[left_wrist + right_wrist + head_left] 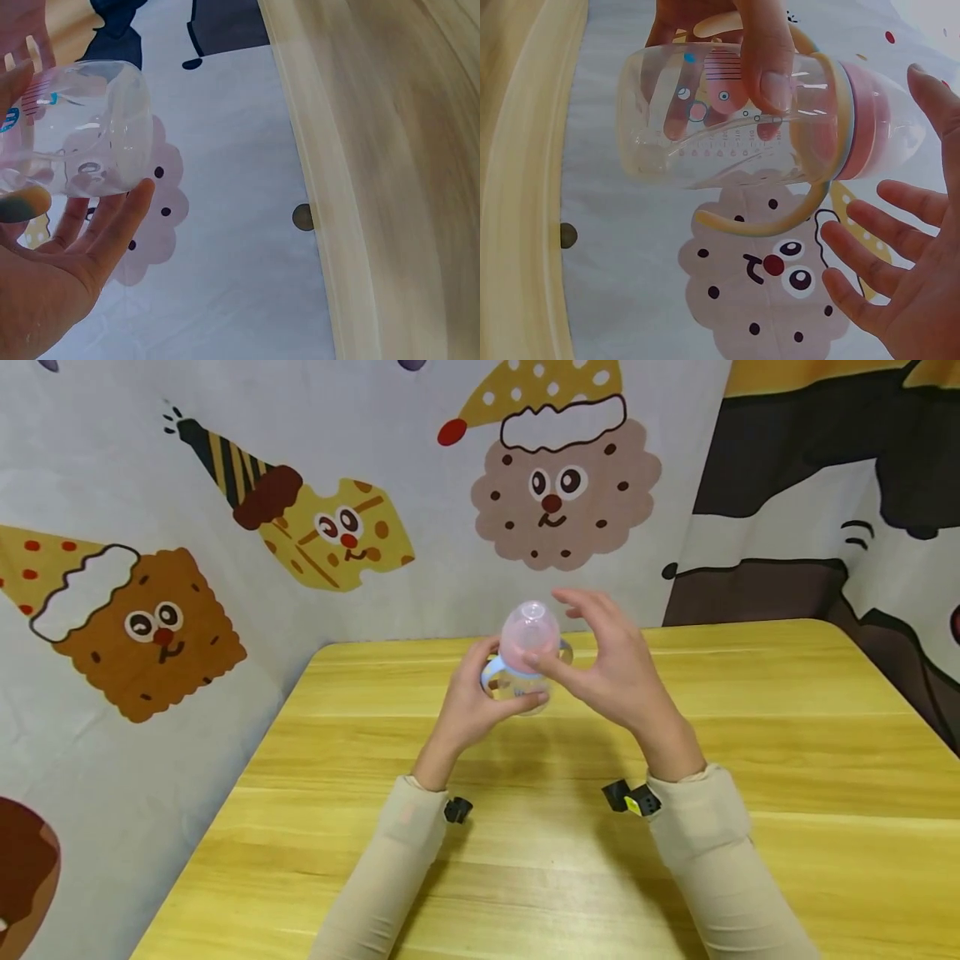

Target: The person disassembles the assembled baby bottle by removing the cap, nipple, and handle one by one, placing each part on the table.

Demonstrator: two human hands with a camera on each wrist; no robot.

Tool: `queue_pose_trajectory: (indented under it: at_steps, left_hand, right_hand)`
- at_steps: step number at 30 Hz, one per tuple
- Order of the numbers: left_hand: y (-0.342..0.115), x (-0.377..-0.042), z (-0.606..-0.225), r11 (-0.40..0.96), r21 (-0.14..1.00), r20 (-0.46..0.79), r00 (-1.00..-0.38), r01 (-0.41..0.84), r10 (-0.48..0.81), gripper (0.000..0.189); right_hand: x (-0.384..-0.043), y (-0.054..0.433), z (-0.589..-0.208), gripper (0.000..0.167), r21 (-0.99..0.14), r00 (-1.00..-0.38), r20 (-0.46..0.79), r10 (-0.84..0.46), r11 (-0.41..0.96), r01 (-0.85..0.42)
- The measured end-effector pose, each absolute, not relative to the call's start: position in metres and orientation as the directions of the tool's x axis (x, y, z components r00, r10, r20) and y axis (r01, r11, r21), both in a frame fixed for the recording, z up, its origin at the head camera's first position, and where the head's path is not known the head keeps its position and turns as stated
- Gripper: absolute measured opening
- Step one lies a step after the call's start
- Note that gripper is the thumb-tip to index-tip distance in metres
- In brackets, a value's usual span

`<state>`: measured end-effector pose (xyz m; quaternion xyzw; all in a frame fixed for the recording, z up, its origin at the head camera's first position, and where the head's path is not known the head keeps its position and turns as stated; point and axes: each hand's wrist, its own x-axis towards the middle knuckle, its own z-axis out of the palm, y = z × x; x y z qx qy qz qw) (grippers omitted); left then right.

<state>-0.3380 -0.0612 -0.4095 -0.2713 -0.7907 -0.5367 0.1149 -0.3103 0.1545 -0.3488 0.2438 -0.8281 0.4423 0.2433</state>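
Observation:
A clear baby bottle [727,161] with two curved side handles [761,225] is held up above the table, tilted in the head view. My left hand [474,695] grips its body, thumb across the front and fingers round the far side. Printed patterns and measuring marks show on the bottle wall in the right wrist view. A pink collar [868,120] and a clear dome cap [904,131] top the bottle. Beside the cap is my right hand [621,670], fingers spread and thumb near the collar; in the right wrist view its fingers stand apart from the bottle.
The light wooden table [360,827] lies beneath both hands. Behind it hangs a white wall cloth [435,568] printed with cartoon biscuits in party hats. A small black wrist camera [457,810] sits at the left cuff, another [632,797] at the right.

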Motion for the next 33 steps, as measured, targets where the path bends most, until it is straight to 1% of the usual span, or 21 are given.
queue_pose_trajectory:
  at_steps: [10, 18, 20, 23, 25, 28, 31, 33]
  left_hand:
    - [-0.066, -0.340, -0.406, 0.282, 0.762, 0.489, -0.803, 0.583, 0.340, 0.075]
    - [-0.074, -0.338, -0.403, 0.271, 0.798, 0.459, -0.834, 0.539, 0.307, 0.080]
    - [-0.075, -0.338, -0.402, 0.262, 0.801, 0.459, -0.833, 0.539, 0.308, 0.079]
    - [-0.076, -0.338, -0.402, 0.245, 0.804, 0.463, -0.829, 0.542, 0.315, 0.071]
    - [-0.076, -0.338, -0.402, 0.242, 0.804, 0.464, -0.827, 0.544, 0.318, 0.066]
    - [-0.076, -0.338, -0.401, 0.232, 0.807, 0.463, -0.826, 0.543, 0.323, 0.061]
    - [-0.077, -0.338, -0.401, 0.219, 0.812, 0.456, -0.823, 0.541, 0.339, 0.062]
    - [-0.077, -0.338, -0.402, 0.215, 0.815, 0.448, -0.821, 0.538, 0.353, 0.064]
  right_hand:
    - [-0.312, 0.152, -0.346, 0.081, -0.618, -0.772, 0.605, -0.196, 0.495, -0.611]
    - [-0.313, 0.156, -0.349, 0.079, -0.622, -0.763, 0.620, -0.185, 0.477, -0.621]
    - [-0.313, 0.158, -0.350, 0.078, -0.628, -0.765, 0.620, -0.176, 0.473, -0.618]
    - [-0.312, 0.160, -0.350, 0.077, -0.644, -0.781, 0.605, -0.156, 0.481, -0.595]
    - [-0.312, 0.161, -0.350, 0.075, -0.658, -0.793, 0.592, -0.141, 0.483, -0.577]
    - [-0.311, 0.162, -0.350, 0.067, -0.676, -0.806, 0.579, -0.124, 0.481, -0.559]
    - [-0.312, 0.163, -0.350, 0.058, -0.681, -0.804, 0.584, -0.111, 0.472, -0.560]
    - [-0.312, 0.162, -0.349, 0.055, -0.681, -0.798, 0.594, -0.098, 0.466, -0.564]
